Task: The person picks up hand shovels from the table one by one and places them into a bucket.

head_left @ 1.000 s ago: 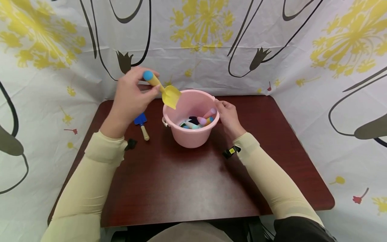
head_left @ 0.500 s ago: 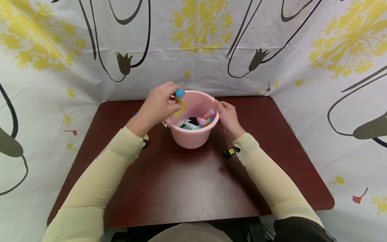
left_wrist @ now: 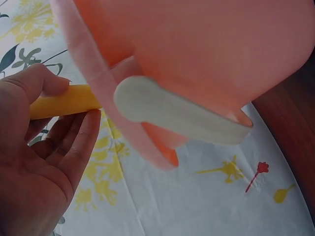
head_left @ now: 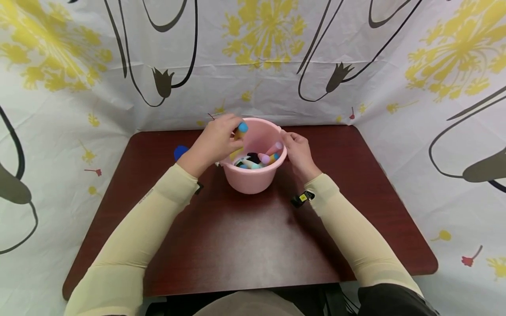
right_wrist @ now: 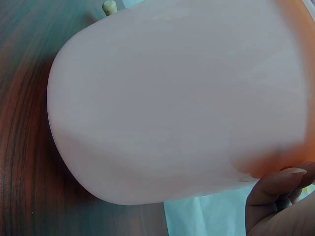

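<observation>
The pink bucket (head_left: 250, 182) stands upright towards the back of the table. Inside it lie several small toys with coloured handles (head_left: 265, 159), pink, blue, white and orange. My left hand (head_left: 216, 139) pinches a small yellow toy shovel by its blue-tipped handle (head_left: 239, 131), over the bucket's left rim. The shovel's blade reaches down inside the bucket. In the left wrist view, thumb and fingers hold the yellow handle (left_wrist: 64, 102), and the rim hides the rest. My right hand (head_left: 298, 153) grips the bucket's right rim between thumb and fingers.
A blue toy shovel (head_left: 180, 152) lies left of the bucket, partly hidden by my left wrist. The bucket's white carrying handle (left_wrist: 182, 110) hangs down its side. A patterned cloth (head_left: 261, 96) surrounds the dark red table (head_left: 253, 245) at the back and sides.
My left hand has carried the yellow toy shovel to the right and down, from beside the bucket to over its opening. The right hand has stayed on the rim.
</observation>
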Motion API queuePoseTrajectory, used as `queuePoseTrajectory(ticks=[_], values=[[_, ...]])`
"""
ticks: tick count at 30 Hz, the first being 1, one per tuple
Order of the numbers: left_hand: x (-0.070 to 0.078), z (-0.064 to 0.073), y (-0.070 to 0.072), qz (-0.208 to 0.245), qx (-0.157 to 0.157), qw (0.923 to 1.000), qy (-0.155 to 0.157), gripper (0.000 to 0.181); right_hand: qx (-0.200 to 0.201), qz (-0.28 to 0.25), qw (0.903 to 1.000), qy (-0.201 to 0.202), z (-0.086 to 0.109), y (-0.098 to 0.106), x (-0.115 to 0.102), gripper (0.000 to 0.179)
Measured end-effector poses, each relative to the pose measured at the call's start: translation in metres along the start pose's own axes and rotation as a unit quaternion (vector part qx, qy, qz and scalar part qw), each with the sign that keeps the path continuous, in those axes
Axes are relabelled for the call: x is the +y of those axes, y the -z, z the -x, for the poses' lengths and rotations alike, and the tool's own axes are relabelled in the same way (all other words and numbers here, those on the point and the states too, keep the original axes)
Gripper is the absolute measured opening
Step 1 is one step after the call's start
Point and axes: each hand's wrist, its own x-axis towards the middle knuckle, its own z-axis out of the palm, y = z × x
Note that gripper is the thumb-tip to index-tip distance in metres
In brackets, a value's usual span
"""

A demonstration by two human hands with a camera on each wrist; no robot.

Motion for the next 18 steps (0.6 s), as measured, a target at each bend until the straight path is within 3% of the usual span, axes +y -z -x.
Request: queuePoseTrajectory(ticks=[18], values=[[-0.005,-0.017,-0.021,-0.074,-0.096,0.9917,0.044,0.021,-0.004,0.008,1.0000,0.000,0.001,0.000,0.000,0.048]])
